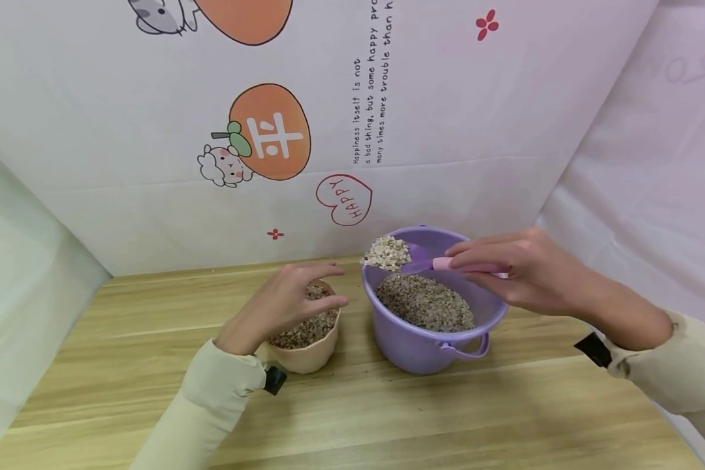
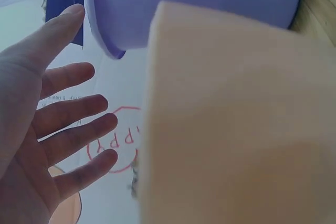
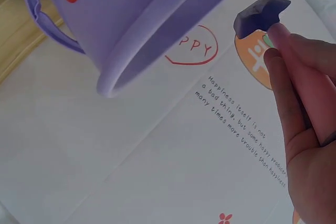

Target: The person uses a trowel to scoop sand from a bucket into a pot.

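Note:
My right hand grips the pink handle of a small purple shovel. In the head view its scoop carries a heap of pale gravel over the left rim of a purple bucket. More gravel lies inside that bucket. My left hand hovers over a cream flowerpot, its fingers extended and spread. Brownish gravel fills much of the pot. Close up in the left wrist view, the pot's wall stands beside the left hand, which holds nothing.
The pot and bucket stand side by side on a wood-grain table. A white printed backdrop rises right behind them, with white cloth along the right side. The bucket's handle hangs down at its front.

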Demonstrator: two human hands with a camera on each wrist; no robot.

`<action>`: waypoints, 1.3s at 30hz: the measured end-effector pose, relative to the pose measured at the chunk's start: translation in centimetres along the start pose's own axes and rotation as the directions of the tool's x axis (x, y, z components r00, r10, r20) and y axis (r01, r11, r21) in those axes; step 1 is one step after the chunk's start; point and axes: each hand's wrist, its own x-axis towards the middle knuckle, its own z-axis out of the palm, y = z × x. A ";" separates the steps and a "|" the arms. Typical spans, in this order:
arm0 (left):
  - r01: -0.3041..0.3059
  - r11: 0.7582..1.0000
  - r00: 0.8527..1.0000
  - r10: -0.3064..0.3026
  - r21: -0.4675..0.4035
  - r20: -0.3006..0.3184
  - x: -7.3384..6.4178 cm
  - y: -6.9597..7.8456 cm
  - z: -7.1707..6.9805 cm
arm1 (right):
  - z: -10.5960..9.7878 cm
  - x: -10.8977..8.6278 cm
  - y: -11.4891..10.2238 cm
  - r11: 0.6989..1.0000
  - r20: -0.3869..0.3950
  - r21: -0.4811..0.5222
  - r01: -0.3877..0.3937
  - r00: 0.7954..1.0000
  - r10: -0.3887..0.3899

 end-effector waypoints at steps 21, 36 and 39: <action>0.137 0.990 0.990 -0.138 0.033 0.022 -4.7 -4.1 -1.8 | 3.4 4.1 -1.1 0.998 0.050 0.039 0.044 0.998 -0.046; 0.205 0.976 0.978 -0.208 0.079 0.035 -7.7 -5.5 -3.0 | 5.4 6.5 -1.2 0.990 0.145 0.102 0.092 0.984 -0.107; 0.191 0.978 0.981 -0.193 0.083 0.015 -8.1 -5.8 -3.1 | 5.7 6.8 -1.3 0.992 0.187 0.102 0.071 0.978 -0.089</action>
